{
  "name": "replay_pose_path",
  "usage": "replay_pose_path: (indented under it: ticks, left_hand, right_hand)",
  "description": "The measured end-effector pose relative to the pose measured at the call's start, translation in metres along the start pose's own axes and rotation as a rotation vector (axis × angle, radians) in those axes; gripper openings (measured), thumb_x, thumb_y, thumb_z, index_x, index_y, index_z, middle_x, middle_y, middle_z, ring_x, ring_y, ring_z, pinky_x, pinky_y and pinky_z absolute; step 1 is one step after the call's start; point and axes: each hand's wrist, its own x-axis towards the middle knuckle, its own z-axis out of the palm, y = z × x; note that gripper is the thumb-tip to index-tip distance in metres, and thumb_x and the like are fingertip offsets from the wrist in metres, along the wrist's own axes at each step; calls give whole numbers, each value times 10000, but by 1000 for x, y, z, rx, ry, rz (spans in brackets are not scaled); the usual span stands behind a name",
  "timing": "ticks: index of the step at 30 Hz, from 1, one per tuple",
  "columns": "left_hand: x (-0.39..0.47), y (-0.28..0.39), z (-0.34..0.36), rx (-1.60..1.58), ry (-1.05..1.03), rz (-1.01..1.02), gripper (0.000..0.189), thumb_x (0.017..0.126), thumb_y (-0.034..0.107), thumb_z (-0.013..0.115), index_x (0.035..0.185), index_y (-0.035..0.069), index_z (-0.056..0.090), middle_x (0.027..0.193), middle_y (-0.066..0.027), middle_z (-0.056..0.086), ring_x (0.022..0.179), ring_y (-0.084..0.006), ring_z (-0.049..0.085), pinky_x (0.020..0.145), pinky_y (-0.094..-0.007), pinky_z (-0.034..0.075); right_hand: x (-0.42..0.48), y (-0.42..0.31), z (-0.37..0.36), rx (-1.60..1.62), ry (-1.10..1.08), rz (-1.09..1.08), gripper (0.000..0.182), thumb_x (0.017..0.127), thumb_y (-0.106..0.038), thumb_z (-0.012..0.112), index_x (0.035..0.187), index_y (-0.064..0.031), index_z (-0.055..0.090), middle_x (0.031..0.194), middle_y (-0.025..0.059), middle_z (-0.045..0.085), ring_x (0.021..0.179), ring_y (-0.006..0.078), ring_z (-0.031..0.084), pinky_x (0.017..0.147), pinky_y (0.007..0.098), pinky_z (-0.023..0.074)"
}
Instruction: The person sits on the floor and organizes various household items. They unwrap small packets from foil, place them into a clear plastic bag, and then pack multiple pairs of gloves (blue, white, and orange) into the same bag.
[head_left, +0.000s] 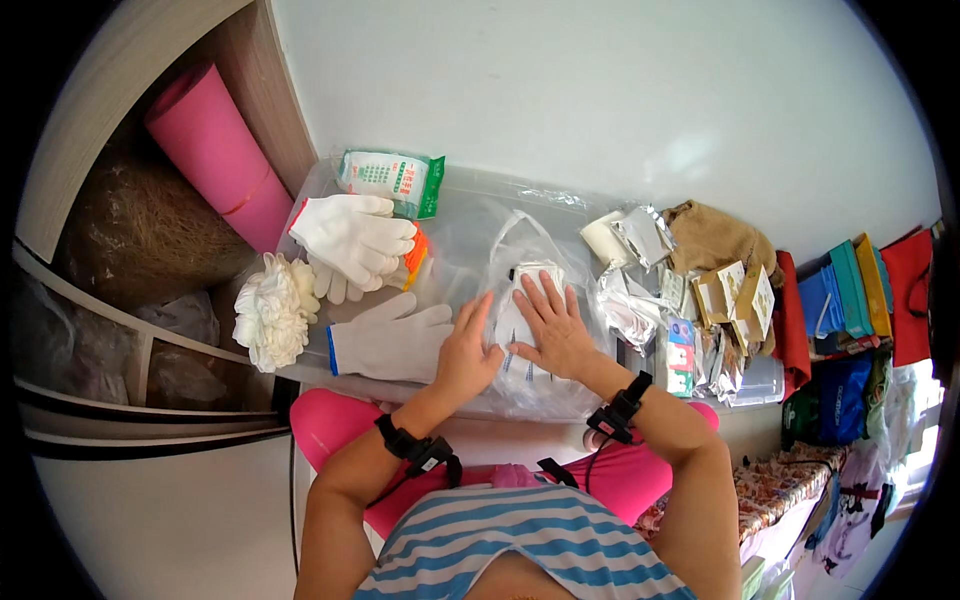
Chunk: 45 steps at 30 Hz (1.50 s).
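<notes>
My right hand (555, 326) lies spread and flat on a white folded bundle (511, 330) with some dark marks. The bundle sits on or in a clear plastic bag (577, 394); I cannot tell which. At the bag's left side is my left hand (466, 349), thumb apart from its fingers and nothing seen in its grip. Next to it lies a white knit work glove with a blue cuff (390, 341). Farther left, white knit gloves with a red cuff (349, 232) overlap an orange-cuffed glove (415, 259). A bunched pile of whitish gloves (274, 315) is at the left edge.
Everything rests on a translucent plastic storage bin lid (465, 191) against the wall. A green-and-white printed packet (386, 180) stands at the back. To the right are foil packets (634, 300), small cartons (735, 300) and brown fabric (720, 232). A pink rolled mat (217, 165) leans in the cabinet.
</notes>
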Motion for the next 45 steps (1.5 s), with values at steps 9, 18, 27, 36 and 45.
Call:
replay_pose_path:
  ticks: [9,18,27,36,45]
  left_hand:
    - [1,6,-2,-31,-30,-36,752,726,-50,624,1441,40,411,1336,-151,508,634,-164,534,614,-288,478]
    - [7,-1,-9,138,16,144,669,817,30,665,1436,35,413,1348,-152,509,708,-153,582,612,-283,494]
    - [-8,-5,-41,117,80,26,586,840,86,664,1381,31,445,1331,-136,503,840,-236,643,718,-338,538]
    - [-28,-28,-68,293,25,9,556,812,81,673,1331,25,481,1234,-138,564,951,-283,636,807,-393,523]
    - [-27,-63,-111,800,-35,-61,615,769,119,738,1316,-9,489,1320,-202,524,1270,-365,461,1079,-477,355]
  right_hand:
    - [1,6,31,52,37,89,860,886,-612,536,1519,-82,295,1627,143,84,1493,400,25,1094,685,195]
    - [10,10,22,12,18,102,823,891,-603,535,1500,-88,332,1627,138,90,1497,375,41,1107,672,182]
    - [1,-16,-57,449,264,117,644,841,-265,740,1392,-64,473,1417,193,469,1306,372,442,1071,447,382]
    - [6,-61,-77,987,236,199,591,883,-194,715,1405,-58,473,1332,150,590,1232,251,558,987,378,458]
    - [-11,-65,-70,1148,236,230,518,897,-130,698,1371,-37,510,1224,122,647,1133,189,607,912,316,501]
